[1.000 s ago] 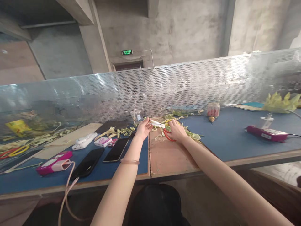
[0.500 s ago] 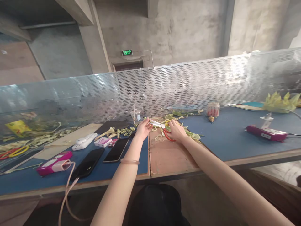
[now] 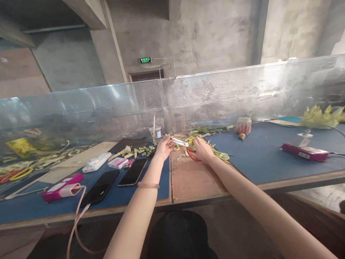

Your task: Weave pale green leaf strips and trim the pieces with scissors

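Note:
My right hand (image 3: 203, 149) is wrapped round the handles of a pair of scissors (image 3: 180, 142); one handle is red, the other yellow. The silver blades point left, toward my left hand (image 3: 164, 147). My left hand's fingers are pinched together at the blade tips, and whatever they hold is too small to make out. Under and behind both hands lie pale green leaf strips (image 3: 222, 155) and trimmings. Just left of my left hand is a heap of small green knotted pieces (image 3: 145, 151).
Left of my arm lie two phones (image 3: 133, 172) (image 3: 101, 187), a small box (image 3: 118, 163), a white power strip (image 3: 96, 162) and a magenta power strip with a cable (image 3: 61, 187). A cup with a straw (image 3: 155, 132) and a jar (image 3: 244, 126) stand before the perforated metal screen (image 3: 215, 90).

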The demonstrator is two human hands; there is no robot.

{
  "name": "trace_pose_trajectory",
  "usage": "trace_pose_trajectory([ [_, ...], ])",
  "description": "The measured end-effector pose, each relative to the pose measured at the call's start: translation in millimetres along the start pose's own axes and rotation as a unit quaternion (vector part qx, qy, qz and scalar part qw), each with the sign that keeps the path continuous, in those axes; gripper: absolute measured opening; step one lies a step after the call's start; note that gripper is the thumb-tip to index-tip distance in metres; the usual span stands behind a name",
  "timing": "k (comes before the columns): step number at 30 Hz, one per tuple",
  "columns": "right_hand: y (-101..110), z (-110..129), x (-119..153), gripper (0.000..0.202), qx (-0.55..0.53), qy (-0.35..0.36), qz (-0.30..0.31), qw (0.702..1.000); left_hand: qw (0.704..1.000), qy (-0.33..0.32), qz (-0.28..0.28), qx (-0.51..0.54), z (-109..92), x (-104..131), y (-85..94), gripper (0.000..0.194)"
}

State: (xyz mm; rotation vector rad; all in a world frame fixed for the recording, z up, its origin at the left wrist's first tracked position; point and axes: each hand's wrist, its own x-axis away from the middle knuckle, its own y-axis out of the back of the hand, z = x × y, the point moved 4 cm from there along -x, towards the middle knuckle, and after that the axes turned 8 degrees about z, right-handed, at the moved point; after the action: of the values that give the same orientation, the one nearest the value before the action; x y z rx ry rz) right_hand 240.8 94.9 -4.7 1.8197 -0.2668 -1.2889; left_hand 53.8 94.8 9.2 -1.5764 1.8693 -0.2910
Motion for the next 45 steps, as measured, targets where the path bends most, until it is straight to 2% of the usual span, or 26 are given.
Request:
trace_pose_trajectory([
  [26, -0.4, -2.7, -1.4, 0.037, 0.008, -0.021, 0.004, 1.0, 0.999, -0.015, -0.022, 0.03, 0.0, -2.6, 5.1, 0.016],
  [33, -0.2, 0.0, -1.2, 0.037, 0.019, 0.006, -0.008, 1.0, 0.999, -0.013, -0.038, 0.023, 0.8, -3.6, 7.1, 0.018],
  [45, 2.8, 2.0, -0.8, 0.037, 0.021, 0.011, -0.013, 1.0, 0.999, -0.008, -0.034, 0.011, 2.1, -3.4, 5.8, 0.023],
])
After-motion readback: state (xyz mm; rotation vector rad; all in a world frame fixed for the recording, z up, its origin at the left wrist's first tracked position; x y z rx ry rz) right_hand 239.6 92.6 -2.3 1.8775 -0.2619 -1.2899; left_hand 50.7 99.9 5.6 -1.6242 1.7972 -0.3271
